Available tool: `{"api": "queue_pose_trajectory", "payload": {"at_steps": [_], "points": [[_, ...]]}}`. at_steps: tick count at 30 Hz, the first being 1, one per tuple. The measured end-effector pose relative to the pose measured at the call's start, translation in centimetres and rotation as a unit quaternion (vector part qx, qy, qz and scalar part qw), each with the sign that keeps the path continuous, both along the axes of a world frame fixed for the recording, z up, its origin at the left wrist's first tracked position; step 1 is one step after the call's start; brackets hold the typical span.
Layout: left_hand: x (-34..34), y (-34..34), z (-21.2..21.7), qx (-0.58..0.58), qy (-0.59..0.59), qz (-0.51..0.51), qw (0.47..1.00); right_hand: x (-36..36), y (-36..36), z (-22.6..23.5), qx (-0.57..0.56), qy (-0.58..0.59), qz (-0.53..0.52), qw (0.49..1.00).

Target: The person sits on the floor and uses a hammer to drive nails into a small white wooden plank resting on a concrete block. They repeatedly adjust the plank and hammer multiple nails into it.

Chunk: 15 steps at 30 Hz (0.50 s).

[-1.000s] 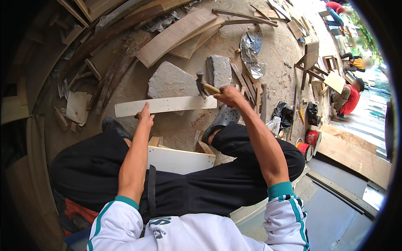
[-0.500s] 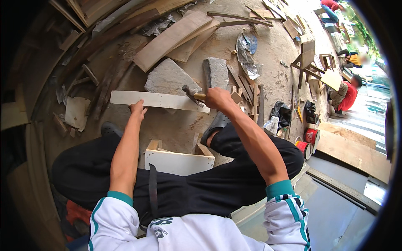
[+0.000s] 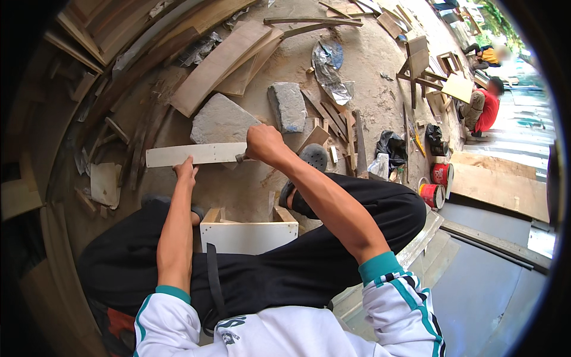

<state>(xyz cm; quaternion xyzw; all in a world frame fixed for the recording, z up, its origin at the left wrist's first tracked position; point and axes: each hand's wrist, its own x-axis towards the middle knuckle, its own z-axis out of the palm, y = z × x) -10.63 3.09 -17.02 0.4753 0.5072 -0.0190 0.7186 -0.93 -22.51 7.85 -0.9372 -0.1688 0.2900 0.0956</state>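
A narrow white board (image 3: 205, 153) with small dark marks lies crosswise in front of me, by the near edge of a large grey stone slab (image 3: 223, 119). My left hand (image 3: 187, 170) grips its near edge with closed fingers. My right hand (image 3: 264, 143) is wrapped around the handle of a hammer (image 3: 240, 158). Only the hammer's head shows, at the right part of the board; the fist hides the handle and the board's right end. Between my legs stands an open wooden frame with a white front panel (image 3: 250, 236).
A grey stone block (image 3: 287, 107) and wood offcuts (image 3: 348, 128) lie beyond my right foot. Long planks (image 3: 220, 68) are stacked at the far left. Black bags (image 3: 391, 149) and red cans (image 3: 432, 195) stand at the right. A person in red (image 3: 489, 104) crouches farther off.
My right hand has moved left with the hammer, bringing its head down close to the board's surface. The view has shifted, and my left hand still holds the board.
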Motion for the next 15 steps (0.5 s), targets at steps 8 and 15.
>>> {"api": "queue_pose_trajectory", "payload": {"at_steps": [8, 15], "points": [[0.4, 0.5, -1.0, -0.012, -0.017, -0.008, 1.0, 0.0, -0.8, 0.1, 0.043, -0.045, -0.082, 0.995], [0.3, 0.5, -1.0, -0.013, -0.007, -0.013, 1.0, -1.8, 0.9, -1.5, 0.052, -0.053, -0.127, 0.989]]}}
